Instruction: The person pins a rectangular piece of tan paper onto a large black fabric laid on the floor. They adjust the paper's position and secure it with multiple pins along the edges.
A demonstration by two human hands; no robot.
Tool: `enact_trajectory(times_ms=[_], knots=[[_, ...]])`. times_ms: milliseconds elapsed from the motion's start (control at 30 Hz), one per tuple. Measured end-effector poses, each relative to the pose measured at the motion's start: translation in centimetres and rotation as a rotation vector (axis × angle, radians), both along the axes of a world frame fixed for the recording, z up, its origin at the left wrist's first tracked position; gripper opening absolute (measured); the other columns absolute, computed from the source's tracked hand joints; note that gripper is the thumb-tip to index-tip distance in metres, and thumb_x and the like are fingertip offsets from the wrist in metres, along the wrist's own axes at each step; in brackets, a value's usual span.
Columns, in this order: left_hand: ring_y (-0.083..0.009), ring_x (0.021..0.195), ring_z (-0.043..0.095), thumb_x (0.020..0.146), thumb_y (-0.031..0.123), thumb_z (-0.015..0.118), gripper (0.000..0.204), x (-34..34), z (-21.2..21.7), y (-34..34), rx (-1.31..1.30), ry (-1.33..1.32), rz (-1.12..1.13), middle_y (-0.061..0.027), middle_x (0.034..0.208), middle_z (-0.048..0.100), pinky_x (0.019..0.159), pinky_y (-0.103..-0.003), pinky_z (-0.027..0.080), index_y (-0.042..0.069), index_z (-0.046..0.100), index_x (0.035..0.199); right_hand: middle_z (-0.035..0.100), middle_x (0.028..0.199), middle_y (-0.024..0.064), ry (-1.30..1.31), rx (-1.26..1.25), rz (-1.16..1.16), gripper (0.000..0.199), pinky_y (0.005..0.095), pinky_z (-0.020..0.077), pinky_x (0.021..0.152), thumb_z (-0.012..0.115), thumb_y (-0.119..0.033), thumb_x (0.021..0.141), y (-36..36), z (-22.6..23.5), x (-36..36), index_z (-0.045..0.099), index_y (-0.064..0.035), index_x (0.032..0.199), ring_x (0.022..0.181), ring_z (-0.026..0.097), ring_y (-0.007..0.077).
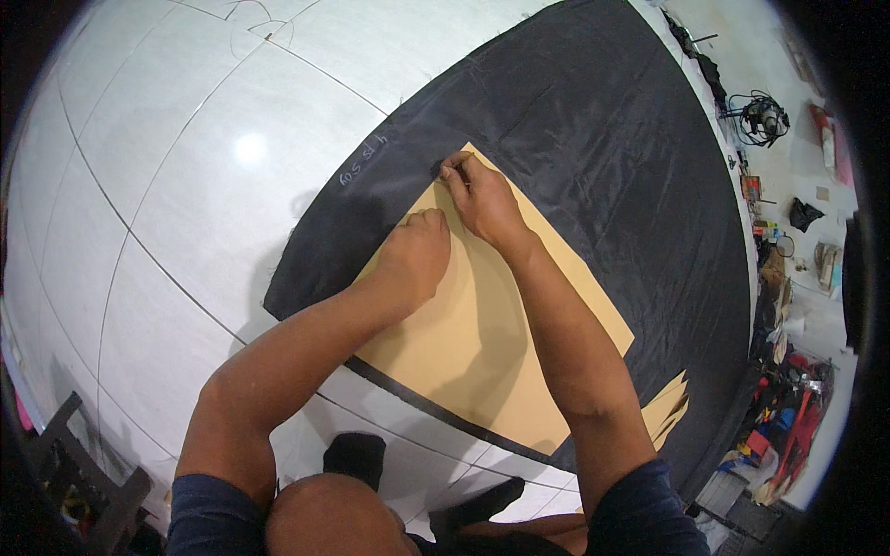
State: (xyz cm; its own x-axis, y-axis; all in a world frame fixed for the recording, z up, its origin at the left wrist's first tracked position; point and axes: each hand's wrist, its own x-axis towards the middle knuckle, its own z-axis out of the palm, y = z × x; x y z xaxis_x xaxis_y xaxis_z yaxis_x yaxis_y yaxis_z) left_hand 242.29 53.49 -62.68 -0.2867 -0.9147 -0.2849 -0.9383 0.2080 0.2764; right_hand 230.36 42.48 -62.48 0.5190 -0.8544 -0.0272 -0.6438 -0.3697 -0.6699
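White floor tiles [185, 232], glossy enough to throw back a round glare, spread widest around me, with thin dark joints that bend toward the rim of my view. On them lies a great sheet of black cloth [593, 139], faintly shiny, creased on its right half, with loose threads along its left edge. Over the cloth's nearer part is the tan sheet [473, 352], smooth, matte and paper-like, straight along its right side and narrowing to a corner at the far end; its near edge runs close to the cloth's own.

My left hand [414, 255] rests at the sheet's left edge with its fingers curled under; I cannot tell whether they grip anything. My right hand [482, 199] is by the far corner, thumb and forefinger drawn narrow at the edge; whether paper is caught between them I cannot tell.

Along the room's right side sits a heap of mixed clutter [788, 426], red, blue and black. A dark rack [83, 482] stands at lower left. Pointed tan strips [667, 408] fan out on the cloth beyond my right forearm. Smaller are a round wire-caged fan [762, 118] and pale handwritten marks [363, 162] on the cloth.
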Motion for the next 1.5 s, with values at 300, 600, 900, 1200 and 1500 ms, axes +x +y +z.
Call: enact_trajectory(times_ms=[300,600,900,1200,1500], knots=[[-0.0459,0.145,0.035,0.063,0.040,0.095,0.111,-0.4,-0.4,-0.8,-0.029,-0.142,-0.072,-0.0360,0.153,0.031,0.118,-0.042,0.038,-0.015,0.039,0.142,0.071,0.099,0.0228,0.004,-0.015,0.024,0.021,0.0486,0.0533,0.083,0.058,-0.021,0.101,-0.4,0.2,-0.2,0.065,-0.0023,0.107,0.093,0.068,0.0435],[-0.0389,0.133,0.052,0.071,0.036,0.091,0.088,0.0,0.6,-3.0,0.117,-0.066,-0.038,-0.0268,0.141,0.049,0.110,-0.039,0.047,-0.008,0.050,0.136,0.071,0.099,0.0221,0.020,-0.026,-0.004,0.019,0.0503,0.0535,0.083,0.059,-0.020,0.101,-1.5,0.1,-0.2,0.064,-0.0028,0.108,0.094,0.068,0.0439],[-0.0294,0.122,0.056,0.069,0.029,0.092,0.080,-0.5,0.3,-4.1,0.025,-0.038,0.024,-0.0178,0.132,0.053,0.102,-0.037,0.052,-0.003,0.055,0.132,0.072,0.098,0.0221,0.002,-0.093,-0.048,0.021,0.0510,0.0536,0.082,0.058,-0.023,0.101,-3.2,-0.3,-0.8,0.065,-0.0036,0.106,0.093,0.068,0.0442],[-0.0362,0.134,0.049,0.064,0.035,0.096,0.106,-0.1,1.4,-4.6,0.111,-0.060,-0.021,-0.0303,0.158,0.030,0.108,-0.041,0.049,-0.010,0.040,0.141,0.072,0.098,0.0232,-0.012,-0.032,-0.093,0.021,0.0518,0.0533,0.081,0.060,-0.024,0.101,-4.0,-0.3,-1.2,0.065,-0.0040,0.107,0.094,0.068,0.0447],[-0.0327,0.133,0.049,0.063,0.037,0.096,0.102,-0.1,1.4,-4.7,0.073,-0.100,-0.016,-0.0275,0.156,0.034,0.106,-0.037,0.049,-0.006,0.044,0.140,0.072,0.098,0.0227,0.021,-0.059,-0.074,0.020,0.0517,0.0537,0.080,0.060,-0.023,0.100,-4.1,-0.4,-1.0,0.065,-0.0051,0.108,0.093,0.068,0.0448]])
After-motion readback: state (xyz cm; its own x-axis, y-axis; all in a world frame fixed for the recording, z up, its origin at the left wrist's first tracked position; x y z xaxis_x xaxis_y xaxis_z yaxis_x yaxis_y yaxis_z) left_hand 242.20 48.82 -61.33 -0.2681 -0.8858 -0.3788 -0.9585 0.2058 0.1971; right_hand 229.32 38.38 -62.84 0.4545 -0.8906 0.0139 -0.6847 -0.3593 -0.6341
